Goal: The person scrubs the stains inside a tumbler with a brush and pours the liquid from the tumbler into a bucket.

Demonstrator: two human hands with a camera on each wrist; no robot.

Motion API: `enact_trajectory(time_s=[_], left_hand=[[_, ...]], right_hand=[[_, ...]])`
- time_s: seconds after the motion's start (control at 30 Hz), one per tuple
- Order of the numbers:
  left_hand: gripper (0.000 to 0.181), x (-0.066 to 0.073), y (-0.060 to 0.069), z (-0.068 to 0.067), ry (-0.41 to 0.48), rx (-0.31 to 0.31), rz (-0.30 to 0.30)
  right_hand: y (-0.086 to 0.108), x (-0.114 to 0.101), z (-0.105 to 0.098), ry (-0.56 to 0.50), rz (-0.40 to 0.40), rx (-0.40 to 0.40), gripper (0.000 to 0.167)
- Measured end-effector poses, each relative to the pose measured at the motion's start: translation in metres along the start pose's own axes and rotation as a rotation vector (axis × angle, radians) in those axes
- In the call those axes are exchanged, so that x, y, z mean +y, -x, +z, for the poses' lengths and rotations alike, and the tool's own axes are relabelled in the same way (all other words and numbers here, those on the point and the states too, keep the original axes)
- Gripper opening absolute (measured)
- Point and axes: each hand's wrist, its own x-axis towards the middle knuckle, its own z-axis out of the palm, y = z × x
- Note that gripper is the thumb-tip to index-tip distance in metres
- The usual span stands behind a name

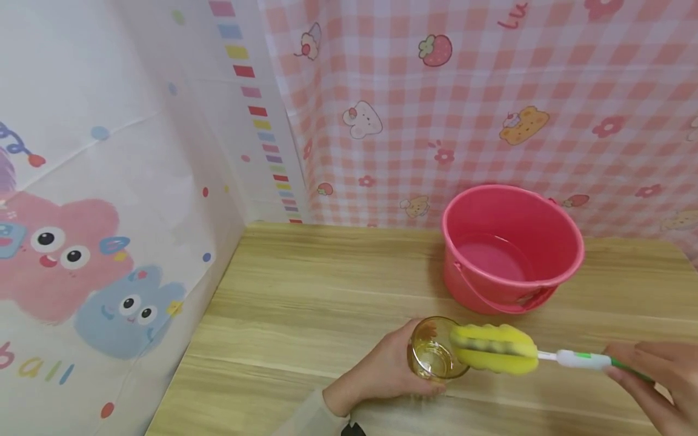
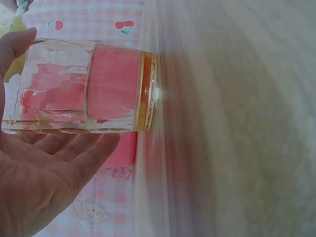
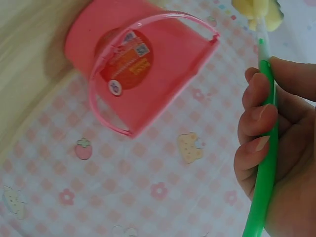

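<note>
Gripping with the left hand [image 1: 389, 366] a faceted, amber-tinted clear glass tumbler [image 1: 433, 360], mouth upward, at the near side of the wood-grain tabletop [image 1: 300, 290]. Holding with the right hand [image 1: 669, 368], fingers curled round the green end of the handle, a long brush with a lobed yellow sponge head [image 1: 518, 357]. Running roughly straight across from right to left along the brush's long axis, sponge first, toward the tumbler's mouth. Overlapping the rim's right side in the head view; impossible to tell touching from hovering. Nearer the left hand at the sponge end, well apart from the right. Standing just beyond: a pink plastic bucket [image 1: 509, 218], bearing a round red label [image 3: 129, 69] with a QR code and yellow print too blurred to read. Reading "ball" on the white cartoon-printed sheet [image 1: 163, 194] at left; apparently "lu" on the pink-checked cloth [image 1: 392, 157] behind.
</note>
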Motion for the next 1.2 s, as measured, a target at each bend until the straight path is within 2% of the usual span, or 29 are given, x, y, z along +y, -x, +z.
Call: enact_trajectory(time_s=[0.23,0.4,0.5,0.83,1.07,1.13,1.2], left_hand=[[0.089,-0.001,-0.001,0.001,0.004,-0.003,-0.007],[0.088,0.000,-0.001,0.001,0.000,-0.004,-0.009],[0.089,0.000,-0.001,0.001,-0.008,-0.003,-0.015],[0.090,0.001,0.000,0.000,-0.027,-0.004,-0.026],[0.089,0.001,0.000,0.000,-0.037,-0.003,-0.016],[0.089,0.001,0.000,0.000,-0.037,-0.003,-0.016],[0.089,0.001,0.000,0.000,-0.039,-0.004,-0.014]], right_hand=[[0.011,0.003,0.000,-0.007,0.033,0.016,0.069],[0.016,0.006,-0.003,0.026,0.021,0.013,0.069],[0.020,0.008,-0.003,0.004,0.016,0.012,0.067],[0.031,0.005,-0.004,0.043,0.085,0.000,0.069],[0.046,0.007,0.000,0.025,0.154,0.049,0.070],[0.050,0.009,0.001,0.005,0.160,0.054,0.068],[0.056,0.010,0.002,-0.015,0.186,0.047,0.054]])
